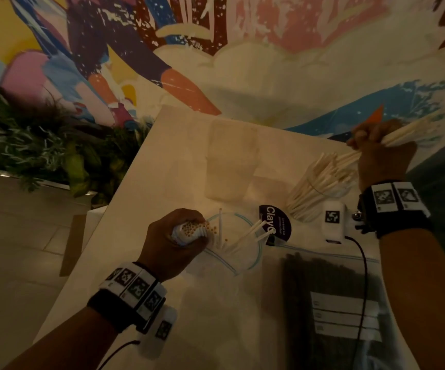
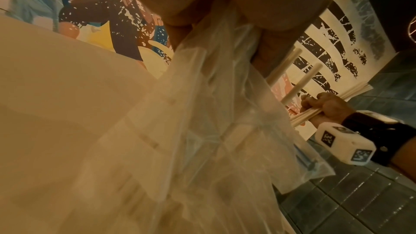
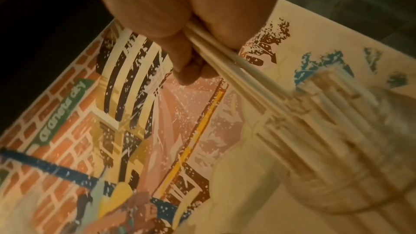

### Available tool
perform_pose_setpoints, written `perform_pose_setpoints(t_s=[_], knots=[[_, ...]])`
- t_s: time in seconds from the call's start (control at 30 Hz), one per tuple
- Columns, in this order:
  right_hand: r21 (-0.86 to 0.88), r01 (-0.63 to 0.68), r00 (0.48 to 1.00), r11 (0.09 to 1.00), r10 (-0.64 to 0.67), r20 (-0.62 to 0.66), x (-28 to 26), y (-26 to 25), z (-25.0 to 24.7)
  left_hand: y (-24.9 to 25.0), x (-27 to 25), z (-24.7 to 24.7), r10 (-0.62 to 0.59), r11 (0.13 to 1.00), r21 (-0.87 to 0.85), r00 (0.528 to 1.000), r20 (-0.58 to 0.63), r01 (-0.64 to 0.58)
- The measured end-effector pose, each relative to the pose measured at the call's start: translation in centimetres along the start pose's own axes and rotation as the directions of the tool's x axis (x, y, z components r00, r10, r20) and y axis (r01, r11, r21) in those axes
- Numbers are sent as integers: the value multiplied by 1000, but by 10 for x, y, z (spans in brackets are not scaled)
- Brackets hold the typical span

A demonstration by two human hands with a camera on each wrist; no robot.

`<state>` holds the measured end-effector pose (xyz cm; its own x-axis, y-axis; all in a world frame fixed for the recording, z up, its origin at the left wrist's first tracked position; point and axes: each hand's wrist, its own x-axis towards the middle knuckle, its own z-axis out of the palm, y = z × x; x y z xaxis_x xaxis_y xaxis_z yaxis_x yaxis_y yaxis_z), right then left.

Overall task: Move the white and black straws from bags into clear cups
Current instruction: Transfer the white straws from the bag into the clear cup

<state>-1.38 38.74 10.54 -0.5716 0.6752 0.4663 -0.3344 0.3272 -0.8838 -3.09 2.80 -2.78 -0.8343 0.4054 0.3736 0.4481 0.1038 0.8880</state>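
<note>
Left hand (image 1: 174,236) clenched around the bunched bag (image 2: 202,131) and white straws (image 1: 192,228), presumably to keep them upright for picking; right hand (image 1: 381,156) fisted on a small bundle (image 1: 403,134), angled toward the clear cup (image 1: 320,193) already crowded with straws; black straws (image 1: 322,303) left bagged nearby on the table (image 1: 162,161)

A café or restaurant-type public interior is suggested. A large colourful painted mural (image 1: 216,49) is seen covering the wall, with brickwork and a green sign painted in it (image 3: 65,109). Potted greenery (image 1: 42,145) is set beside the white bench (image 1: 162,161); grey floor tiles (image 2: 360,193) are visible.
</note>
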Motion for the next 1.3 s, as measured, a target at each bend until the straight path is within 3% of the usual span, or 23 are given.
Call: perform_pose_setpoints(t_s=[0.2, 0.33, 0.53, 0.7, 0.8, 1.0, 1.03, 1.1, 1.17, 1.2, 1.3], knots=[[87, 22, 1000, 996, -20, -21, 11, -3, -1, -1, -2, 0, -16, 1000, -26, 1000, -9, 16], [18, -107, 994, 994, 107, 3, 3, 18, -2, -2, -2, 0, -16, 999, -32, 1000, -13, 16], [-239, -92, 995, 967, 82, -50, 7, 32, -6, -1, -3, -2, -23, 999, -28, 1000, -13, 22], [-555, -139, 990, 820, 94, -109, 11, 45, -14, -7, -3, -3, -42, 999, -36, 999, -22, 41], [-629, -164, 986, 760, 113, -121, 7, 45, -13, -6, -3, -3, -28, 999, -30, 1000, -13, 28], [-600, -44, 968, 799, -114, -224, 7, 40, -16, -5, -2, -3, -11, 1000, -20, 1000, -14, 10], [-612, -64, 975, 789, -82, -208, 7, 40, -14, -5, -3, -3, -15, 1000, -21, 1000, -16, 15], [-718, -137, 990, 682, 82, -112, 5, 46, -13, -6, -3, -3, -29, 999, -17, 999, -17, 29], [-786, -239, 955, 570, 282, -86, 2, 52, -13, -7, -4, -3, -44, 999, -11, 999, -16, 43], [-788, -261, 949, 558, 298, -104, 0, 53, -13, -7, -4, -3, -46, 999, -12, 999, -17, 46], [-700, -133, 982, 702, 0, -186, -1, 51, -13, -6, -4, -4, -42, 999, -6, 999, -19, 42]])
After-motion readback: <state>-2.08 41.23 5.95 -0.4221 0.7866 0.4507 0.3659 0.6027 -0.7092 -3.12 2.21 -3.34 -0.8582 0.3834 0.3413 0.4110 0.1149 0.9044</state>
